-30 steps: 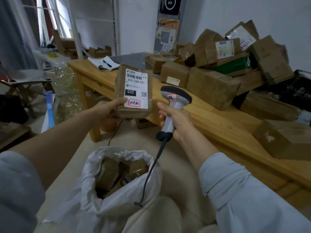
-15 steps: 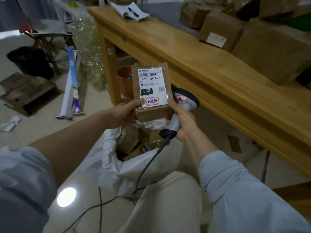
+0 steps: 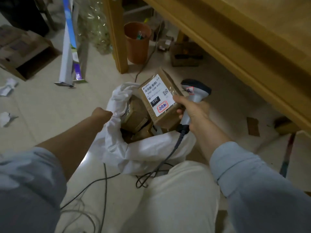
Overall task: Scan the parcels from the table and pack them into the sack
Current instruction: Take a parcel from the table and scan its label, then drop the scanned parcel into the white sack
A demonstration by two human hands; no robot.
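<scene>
The parcel point(image 3: 166, 119) carries a white label point(image 3: 157, 94). A barcode runs along its top, with "032-038-E01" printed beneath and a small QR code to the right. Lower down, "032" stands in white on a black block. Below that is a red-bordered stamp with blue handwriting, too blurred to read. The scanner point(image 3: 198, 86) bears a similar small sticker point(image 3: 189, 90), also unreadable.

Within the sack point(image 3: 143, 153), the parcels point(image 3: 134, 113) are half hidden by its rim, and the fingertips of the left hand point(image 3: 101, 113) are buried in its cloth. Right of the sack, the handle of the scanner point(image 3: 196, 86) is covered by the right hand point(image 3: 193, 113); the table point(image 3: 244, 31) is cut off.
</scene>
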